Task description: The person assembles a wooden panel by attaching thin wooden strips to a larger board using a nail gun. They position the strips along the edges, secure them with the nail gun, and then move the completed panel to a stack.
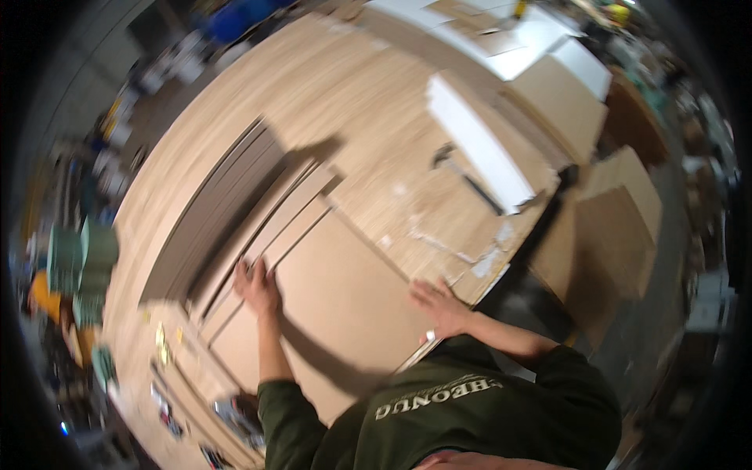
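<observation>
At two o'clock a hammer [472,183] lies on the tabletop [356,102], near a long white-faced strip [475,145]. White sheets [542,48] spread at one o'clock, blue containers [229,23] sit at eleven, green tubs [98,249] at nine. Brown cardboard [615,235] stands beyond the edge at three.

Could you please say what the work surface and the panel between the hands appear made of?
The panel: probably fibreboard, matte, as its even tan face shows no grain. The work surface: seemingly wood or wood-look laminate, smooth, given its pale streaked grain.
</observation>
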Tool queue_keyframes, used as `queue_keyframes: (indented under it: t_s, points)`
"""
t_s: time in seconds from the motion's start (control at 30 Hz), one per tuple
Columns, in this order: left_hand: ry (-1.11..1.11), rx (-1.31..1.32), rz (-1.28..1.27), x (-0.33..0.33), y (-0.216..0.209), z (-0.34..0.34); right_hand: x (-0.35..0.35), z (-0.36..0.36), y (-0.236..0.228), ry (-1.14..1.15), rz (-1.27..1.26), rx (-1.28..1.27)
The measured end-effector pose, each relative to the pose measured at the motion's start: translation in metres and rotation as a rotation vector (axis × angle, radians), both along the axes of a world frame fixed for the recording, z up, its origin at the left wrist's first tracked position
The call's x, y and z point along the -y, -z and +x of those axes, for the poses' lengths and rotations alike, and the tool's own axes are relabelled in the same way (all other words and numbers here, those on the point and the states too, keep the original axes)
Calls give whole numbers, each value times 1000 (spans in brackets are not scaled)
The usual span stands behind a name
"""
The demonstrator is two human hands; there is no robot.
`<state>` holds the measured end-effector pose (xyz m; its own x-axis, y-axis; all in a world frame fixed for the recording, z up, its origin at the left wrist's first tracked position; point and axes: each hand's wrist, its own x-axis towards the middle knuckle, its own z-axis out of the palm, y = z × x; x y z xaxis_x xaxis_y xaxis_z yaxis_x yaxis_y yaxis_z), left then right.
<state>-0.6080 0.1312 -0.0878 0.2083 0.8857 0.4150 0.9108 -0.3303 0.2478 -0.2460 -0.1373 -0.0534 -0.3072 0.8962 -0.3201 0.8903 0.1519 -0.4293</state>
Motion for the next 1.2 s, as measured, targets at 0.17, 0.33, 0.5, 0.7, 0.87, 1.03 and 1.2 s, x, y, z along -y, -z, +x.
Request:
queue_keyframes:
  t_s: [0.17, 0.33, 0.5, 0.7, 0.87, 1.03, 1.2]
  points:
    - [-443, 46, 9, 12, 2, -6, -108, -15, 7, 77, 61, -159]
    - [-426, 33, -7, 15, -2, -5, -240, -42, 31, 385, 387, -317]
    - [-426, 73, -1, 22, 3, -7, -289, -61, 32, 572, 492, -345]
    - [-446, 227, -27, 16, -10, 15, -296, -50, 53, 544, 691, -243]
    - [-440, 189, 42, 26, -16, -4, -300, -62, 56, 506, 726, -261]
    - [-537, 235, 175, 118, -42, -42, -299, -64, 48, 551, 662, -245]
    - [-1179, -248, -110, 244, -90, -136, -294, -69, 13, 561, 634, -281]
